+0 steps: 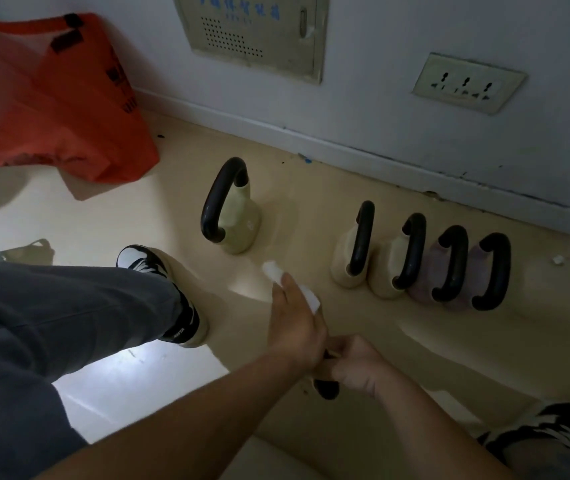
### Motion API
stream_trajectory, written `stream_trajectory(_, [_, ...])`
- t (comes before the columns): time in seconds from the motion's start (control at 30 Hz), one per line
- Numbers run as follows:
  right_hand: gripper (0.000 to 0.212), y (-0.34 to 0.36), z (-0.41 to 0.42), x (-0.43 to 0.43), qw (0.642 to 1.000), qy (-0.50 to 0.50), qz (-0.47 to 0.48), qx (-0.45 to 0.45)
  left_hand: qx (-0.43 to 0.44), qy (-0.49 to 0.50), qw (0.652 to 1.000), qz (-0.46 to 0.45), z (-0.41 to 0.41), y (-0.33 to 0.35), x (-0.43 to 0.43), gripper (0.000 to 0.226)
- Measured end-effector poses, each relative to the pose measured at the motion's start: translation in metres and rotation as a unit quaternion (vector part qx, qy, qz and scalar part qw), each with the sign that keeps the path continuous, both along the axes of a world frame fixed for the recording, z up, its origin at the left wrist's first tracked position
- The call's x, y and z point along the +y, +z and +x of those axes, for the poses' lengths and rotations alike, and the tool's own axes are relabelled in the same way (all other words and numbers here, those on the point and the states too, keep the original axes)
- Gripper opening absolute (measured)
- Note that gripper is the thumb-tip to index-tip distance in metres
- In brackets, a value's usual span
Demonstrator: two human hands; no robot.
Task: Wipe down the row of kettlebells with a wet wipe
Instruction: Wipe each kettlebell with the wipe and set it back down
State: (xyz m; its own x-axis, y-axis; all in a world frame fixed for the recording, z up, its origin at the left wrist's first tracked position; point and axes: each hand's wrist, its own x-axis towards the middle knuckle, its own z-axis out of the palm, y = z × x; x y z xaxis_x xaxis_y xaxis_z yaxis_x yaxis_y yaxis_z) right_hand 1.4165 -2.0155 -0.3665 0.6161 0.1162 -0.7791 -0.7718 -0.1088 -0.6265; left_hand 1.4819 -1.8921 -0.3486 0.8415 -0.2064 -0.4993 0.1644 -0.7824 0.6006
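A cream kettlebell with a black handle stands alone on the floor. To its right, four more stand close together in a row: two cream ones and two mauve ones. My left hand holds a white wet wipe in front of the gap between them; the wipe shows on both sides of my fingers. Just behind it my right hand grips the black handle of another kettlebell, whose body is hidden by my hands.
An orange bag lies at the back left against the wall. A skirting board, a wall socket and a metal panel sit behind the row. My left leg and shoe are at left, my right shoe at bottom right.
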Motion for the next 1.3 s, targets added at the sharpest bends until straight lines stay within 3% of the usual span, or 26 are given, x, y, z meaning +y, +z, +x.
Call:
stream_trajectory(0.07, [0.015, 0.005, -0.002, 0.004, 1.0, 0.006, -0.008, 0.003, 0.002, -0.027, 1.0, 0.013, 0.033, -0.007, 0.001, 0.048])
stream_trajectory(0.13, [0.056, 0.001, -0.003, 0.005, 1.0, -0.004, -0.007, 0.008, 0.008, -0.106, 0.993, 0.051, 0.06, -0.004, 0.002, 0.051])
stream_trajectory(0.2, [0.057, 0.005, -0.003, 0.008, 1.0, -0.008, -0.009, -0.003, -0.064, -0.24, 0.961, 0.125, 0.065, 0.004, 0.006, 0.053])
stream_trajectory(0.3, [0.03, 0.002, -0.004, 0.007, 0.999, -0.019, -0.026, -0.004, -0.27, -0.492, 0.812, 0.16, 0.039, 0.01, 0.015, 0.041])
stream_trajectory(0.33, [0.017, 0.002, -0.005, 0.007, 0.999, -0.016, -0.033, -0.009, -0.269, -0.551, 0.777, 0.143, 0.029, 0.015, 0.02, 0.04])
stream_trajectory(0.37, [0.009, 0.002, -0.005, 0.008, 0.999, -0.013, -0.035, -0.012, -0.254, -0.582, 0.764, 0.113, 0.028, 0.016, 0.025, 0.04])
stream_trajectory(0.43, [0.015, 0.004, -0.006, 0.009, 0.999, -0.024, -0.026, -0.019, -0.222, -0.585, 0.776, 0.08, 0.047, 0.017, 0.028, 0.041])
stream_trajectory(0.5, [0.037, 0.003, -0.008, 0.009, 0.998, -0.051, -0.02, -0.021, -0.176, -0.53, 0.823, 0.101, 0.073, 0.02, 0.025, 0.044])
stream_trajectory(0.57, [0.039, 0.002, -0.008, 0.01, 0.998, -0.045, -0.031, -0.026, -0.148, -0.478, 0.856, 0.127, 0.076, 0.022, 0.018, 0.044])
stream_trajectory(0.63, [0.015, -0.001, -0.007, 0.008, 0.998, -0.039, -0.033, -0.02, -0.22, -0.486, 0.834, 0.145, 0.048, 0.02, 0.013, 0.039])
stream_trajectory(0.77, [0.016, -0.006, -0.008, 0.008, 0.999, -0.027, -0.027, -0.029, -0.23, -0.629, 0.731, 0.132, 0.033, 0.028, 0.016, 0.035])
stream_trajectory(0.8, [0.009, -0.007, -0.011, 0.008, 0.998, -0.038, -0.022, -0.043, -0.206, -0.636, 0.728, 0.155, 0.046, 0.031, 0.012, 0.035])
stream_trajectory(0.9, [0.033, -0.007, -0.014, 0.007, 0.997, -0.047, -0.013, -0.057, -0.122, -0.573, 0.765, 0.268, 0.076, 0.034, -0.004, 0.048])
stream_trajectory(1.0, [0.01, -0.01, -0.014, 0.004, 0.998, -0.03, -0.039, -0.05, -0.125, -0.591, 0.728, 0.325, 0.043, 0.039, -0.026, 0.054])
stream_trajectory(1.03, [0.014, -0.009, -0.013, 0.004, 0.997, 0.007, -0.052, -0.049, -0.137, -0.602, 0.717, 0.323, 0.021, 0.042, -0.028, 0.049])
stream_trajectory(1.07, [0.023, -0.012, -0.013, 0.003, 0.995, 0.018, -0.083, -0.056, -0.143, -0.581, 0.746, 0.293, 0.003, 0.043, -0.025, 0.046])
stream_trajectory(1.13, [0.029, -0.014, -0.009, 0.006, 0.991, -0.028, -0.124, -0.041, -0.129, -0.491, 0.841, 0.187, -0.012, 0.045, -0.011, 0.055])
stream_trajectory(1.2, [0.011, -0.012, -0.007, 0.011, 0.991, -0.131, -0.037, 0.009, -0.083, -0.366, 0.925, 0.065, -0.004, 0.053, -0.002, 0.061])
stream_trajectory(1.23, [0.01, -0.007, -0.01, 0.011, 0.993, -0.095, -0.068, -0.007, -0.068, -0.282, 0.957, 0.015, 0.004, 0.059, 0.001, 0.063])
stream_trajectory(1.3, [0.041, -0.002, -0.013, 0.01, 0.997, -0.052, -0.06, -0.021, -0.059, -0.062, 0.995, -0.051, 0.025, 0.075, 0.008, 0.063])
